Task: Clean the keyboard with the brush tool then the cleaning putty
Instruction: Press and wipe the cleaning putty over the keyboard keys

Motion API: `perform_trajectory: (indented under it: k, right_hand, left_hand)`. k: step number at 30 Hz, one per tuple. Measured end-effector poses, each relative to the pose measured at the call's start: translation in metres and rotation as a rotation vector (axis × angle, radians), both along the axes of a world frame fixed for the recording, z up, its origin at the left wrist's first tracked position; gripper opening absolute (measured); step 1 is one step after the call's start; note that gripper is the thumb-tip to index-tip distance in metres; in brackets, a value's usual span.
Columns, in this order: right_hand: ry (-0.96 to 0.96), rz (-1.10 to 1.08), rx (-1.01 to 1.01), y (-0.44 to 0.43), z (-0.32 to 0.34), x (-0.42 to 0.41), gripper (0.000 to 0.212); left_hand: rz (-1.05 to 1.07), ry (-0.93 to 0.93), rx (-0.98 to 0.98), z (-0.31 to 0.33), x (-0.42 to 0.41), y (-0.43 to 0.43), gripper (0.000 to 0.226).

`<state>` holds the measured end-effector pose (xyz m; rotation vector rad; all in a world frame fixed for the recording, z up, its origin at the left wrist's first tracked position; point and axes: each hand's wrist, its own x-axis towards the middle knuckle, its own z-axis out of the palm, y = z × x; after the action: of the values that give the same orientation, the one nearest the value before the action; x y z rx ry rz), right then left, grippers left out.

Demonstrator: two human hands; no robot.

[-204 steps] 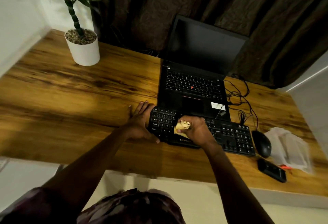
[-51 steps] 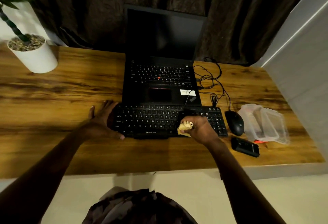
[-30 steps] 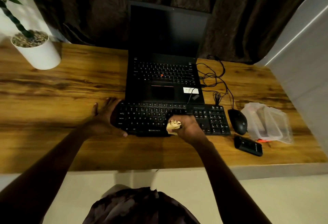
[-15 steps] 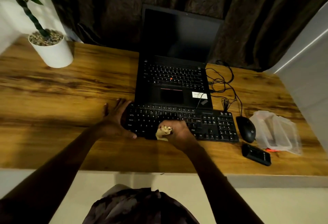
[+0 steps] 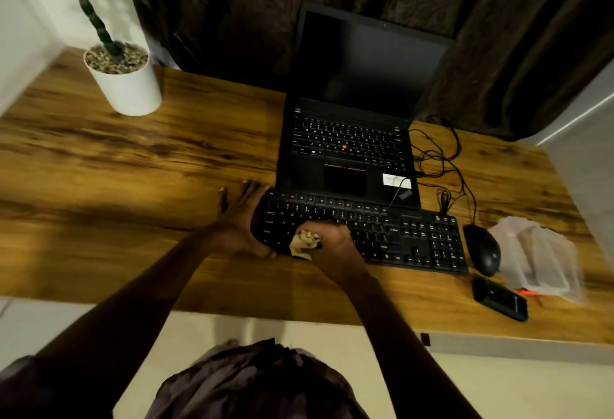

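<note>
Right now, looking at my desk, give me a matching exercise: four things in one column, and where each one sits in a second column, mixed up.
Things
1. putty
2. mouse
3. plant pot
4. laptop

Places
A. directly behind the keyboard
B. gripped in the right hand
C. far left of the desk
D. just right of the keyboard

Pairs: 1-B, 2-D, 3-C, 4-A
</note>
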<state>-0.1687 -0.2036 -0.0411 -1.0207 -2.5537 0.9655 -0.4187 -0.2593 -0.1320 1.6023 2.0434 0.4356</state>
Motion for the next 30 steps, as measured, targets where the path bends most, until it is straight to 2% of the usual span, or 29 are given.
perform_trajectory:
  k: [4,8,16,21,26,30]
  right_hand:
    - [-0.029,-0.03,0.022,-0.002,0.002,-0.002,0.022]
    - [0.024,-0.088,0.044,0.0,0.003,0.008,0.022]
    - [0.043,-0.018,-0.055,-0.018,-0.005,-0.04,0.018]
    - [-0.014,-0.12,-0.064,-0.007,-0.006,-0.019,0.027]
    - [-0.015,-0.059,-0.045,-0.017,-0.008,-0.041,0.015]
    - [-0.055,-0.058,-0.101,-0.018,-0.003,-0.056,0.021]
  left_hand:
    - [-0.05,-0.105,-0.002,0.033,0.008,-0.015,0.155]
    - [-0.075,-0.082,-0.019,0.055,0.014,-0.017,0.149]
    - [-0.061,-0.045,0.023,0.047,0.015,-0.021,0.152]
    - [-0.051,-0.063,0.018,0.046,0.013,-0.019,0.16]
    - [-0.053,-0.038,-0.007,0.049,0.016,-0.02,0.159]
    - [-0.057,-0.05,-0.004,0.051,0.015,-0.022,0.15]
